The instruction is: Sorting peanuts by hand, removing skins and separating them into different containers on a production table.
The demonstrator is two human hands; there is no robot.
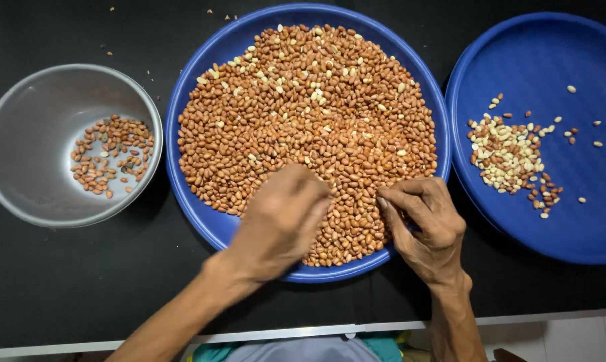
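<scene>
My left hand [281,221] rests curled over the near edge of the peanuts [309,127], fingers bunched together and tips down among the nuts; it looks as though it pinches a few, but the knuckles hide the tips, so I cannot tell for sure. My right hand [423,224] sits just beside it at the lower right of the heap, thumb and forefinger drawn together in a pinch over the nuts, the other fingers folded under. The peanuts fill a big round blue tray [192,87] in the middle of the black desk [102,288]; they are small ovals, mostly red-brown and matte-skinned, with a few pale skinless ones scattered through, and their long axes point every which way. The tray is smooth plastic with a low raised rim. To the left, just beside it, stands a round steel bowl [21,154], dull and shiny, holding a small scatter of brown nuts [112,154]. To the right, a second blue tray [584,221] holds a little cluster of pale split kernels [510,157] mixed with some brown ones. Loose flecks of skin lie on the desk beyond the bowl.
</scene>
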